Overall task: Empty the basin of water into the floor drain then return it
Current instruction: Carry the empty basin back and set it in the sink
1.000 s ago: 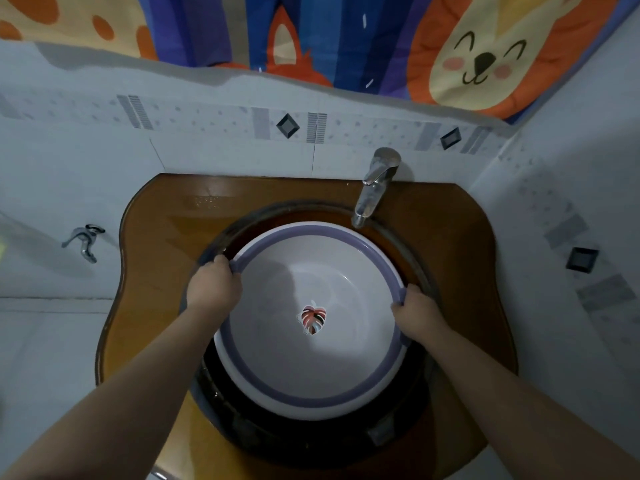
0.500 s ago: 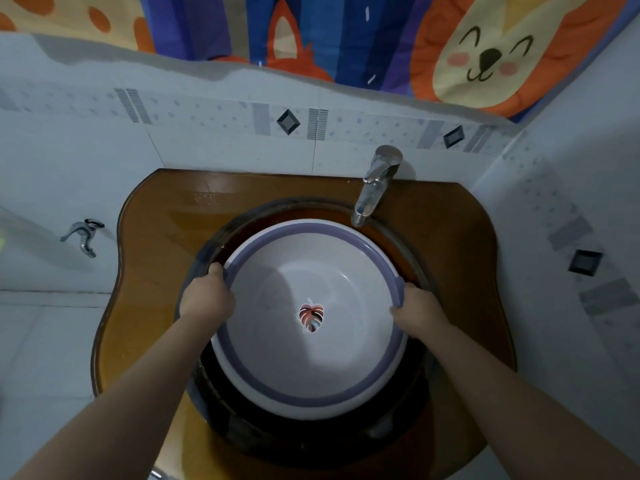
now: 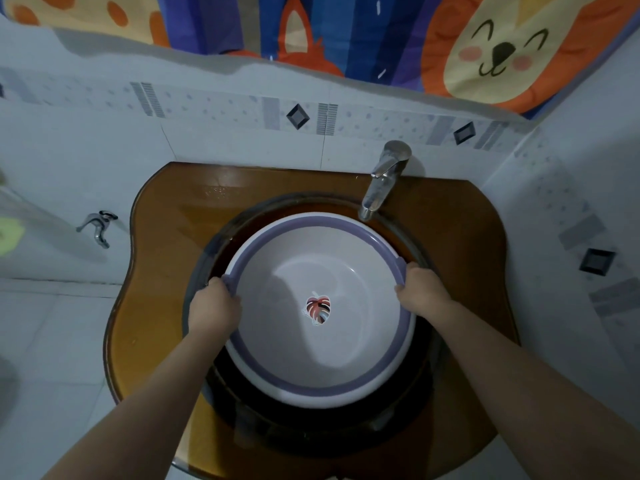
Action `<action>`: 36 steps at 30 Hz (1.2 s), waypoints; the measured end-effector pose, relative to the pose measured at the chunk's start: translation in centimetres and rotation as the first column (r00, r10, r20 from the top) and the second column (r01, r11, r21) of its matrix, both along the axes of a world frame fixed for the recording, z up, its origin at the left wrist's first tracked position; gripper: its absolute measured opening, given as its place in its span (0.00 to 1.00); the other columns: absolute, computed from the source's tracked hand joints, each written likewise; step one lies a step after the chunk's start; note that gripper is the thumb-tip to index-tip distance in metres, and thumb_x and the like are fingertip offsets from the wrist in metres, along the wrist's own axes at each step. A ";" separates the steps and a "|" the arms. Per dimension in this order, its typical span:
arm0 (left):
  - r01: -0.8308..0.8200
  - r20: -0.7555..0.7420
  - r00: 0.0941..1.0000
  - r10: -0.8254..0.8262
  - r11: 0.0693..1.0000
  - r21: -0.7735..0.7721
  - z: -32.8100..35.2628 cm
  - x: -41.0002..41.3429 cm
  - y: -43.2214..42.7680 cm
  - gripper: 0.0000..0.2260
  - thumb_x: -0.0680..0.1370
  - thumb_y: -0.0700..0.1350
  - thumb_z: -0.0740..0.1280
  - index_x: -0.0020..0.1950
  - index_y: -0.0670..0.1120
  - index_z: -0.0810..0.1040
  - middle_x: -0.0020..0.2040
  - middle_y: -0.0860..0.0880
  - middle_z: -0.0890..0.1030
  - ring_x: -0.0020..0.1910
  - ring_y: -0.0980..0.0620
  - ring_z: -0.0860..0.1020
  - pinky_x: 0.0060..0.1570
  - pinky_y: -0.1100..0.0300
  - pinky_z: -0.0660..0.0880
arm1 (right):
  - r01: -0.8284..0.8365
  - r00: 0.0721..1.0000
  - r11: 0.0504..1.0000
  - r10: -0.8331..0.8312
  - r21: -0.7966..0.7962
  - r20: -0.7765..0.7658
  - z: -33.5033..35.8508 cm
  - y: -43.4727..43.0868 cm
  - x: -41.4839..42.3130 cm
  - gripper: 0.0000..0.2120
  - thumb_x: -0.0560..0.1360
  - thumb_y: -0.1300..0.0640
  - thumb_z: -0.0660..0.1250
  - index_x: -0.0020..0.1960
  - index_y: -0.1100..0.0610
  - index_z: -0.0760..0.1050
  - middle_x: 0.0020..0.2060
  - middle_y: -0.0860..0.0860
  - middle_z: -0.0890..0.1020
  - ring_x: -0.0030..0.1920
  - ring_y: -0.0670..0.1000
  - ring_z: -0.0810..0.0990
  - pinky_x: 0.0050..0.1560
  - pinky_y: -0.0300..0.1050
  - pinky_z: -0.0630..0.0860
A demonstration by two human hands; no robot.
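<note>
The left hand (image 3: 214,308) and right hand (image 3: 420,292) each clamp opposite sides of the basin (image 3: 320,382) rim, which sits in the sink (image 3: 429,244) under the faucet (image 3: 381,181). Water seems present, though faint; an uneven lift could slosh it or clip the spout

The basin (image 3: 322,341) sits inside the sink bowl (image 3: 415,237) sunk in the worktop (image 3: 166,271). Behind it, right of centre, the faucet (image 3: 382,178) reaches over the bowl's rim. A wall tap (image 3: 97,226) lies left, apparently lower down.
</note>
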State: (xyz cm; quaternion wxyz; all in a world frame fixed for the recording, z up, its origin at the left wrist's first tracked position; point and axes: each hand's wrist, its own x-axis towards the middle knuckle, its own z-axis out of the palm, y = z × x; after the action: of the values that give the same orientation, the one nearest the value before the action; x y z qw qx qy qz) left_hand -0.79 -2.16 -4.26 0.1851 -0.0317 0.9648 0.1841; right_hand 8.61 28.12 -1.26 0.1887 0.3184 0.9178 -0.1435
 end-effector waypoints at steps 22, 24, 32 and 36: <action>0.048 -0.118 0.992 -0.045 0.999 0.025 0.4 0.3 -0.3 0.17 0.78 0.39 0.62 0.66 0.43 0.63 0.31 0.47 0.72 0.26 0.47 0.72 0.21 0.60 0.64 | -0.058 0.998 0.998 0.057 -0.033 -0.036 0.3 0.0 -0.4 0.21 0.77 0.59 0.61 0.67 0.57 0.59 0.53 0.59 0.77 0.46 0.57 0.77 0.42 0.47 0.75; 0.020 -0.125 0.992 -0.015 0.999 0.037 0.4 -0.7 -0.3 0.12 0.77 0.41 0.63 0.59 0.41 0.68 0.33 0.47 0.72 0.28 0.48 0.72 0.22 0.59 0.66 | -0.024 0.999 0.998 0.020 -0.061 -0.051 -0.2 -0.2 0.4 0.19 0.77 0.58 0.61 0.65 0.57 0.59 0.48 0.57 0.76 0.40 0.54 0.74 0.37 0.45 0.72; 0.030 -0.121 0.992 -0.027 0.999 0.024 -0.3 -1.2 -0.6 0.13 0.77 0.43 0.64 0.34 0.45 0.67 0.28 0.48 0.70 0.26 0.51 0.69 0.21 0.62 0.61 | 0.102 0.995 0.989 -0.100 -0.104 0.021 -1.0 -0.4 1.6 0.18 0.74 0.61 0.64 0.55 0.52 0.57 0.37 0.51 0.69 0.35 0.53 0.76 0.26 0.42 0.76; 0.037 -0.090 0.995 -0.035 0.999 0.015 0.0 -1.3 -0.5 0.07 0.78 0.44 0.62 0.44 0.41 0.70 0.30 0.48 0.70 0.27 0.51 0.70 0.22 0.61 0.62 | 0.130 0.991 0.983 -0.126 -0.127 0.043 -0.8 -0.5 1.6 0.20 0.72 0.63 0.65 0.51 0.50 0.55 0.38 0.52 0.69 0.37 0.56 0.78 0.32 0.46 0.81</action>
State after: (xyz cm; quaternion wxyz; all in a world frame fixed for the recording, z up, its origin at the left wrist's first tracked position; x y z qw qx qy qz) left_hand -2.09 -2.64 -4.24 0.1451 -0.0045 0.9710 0.1898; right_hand 10.22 27.57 -2.04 0.2155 0.3663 0.8807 -0.2091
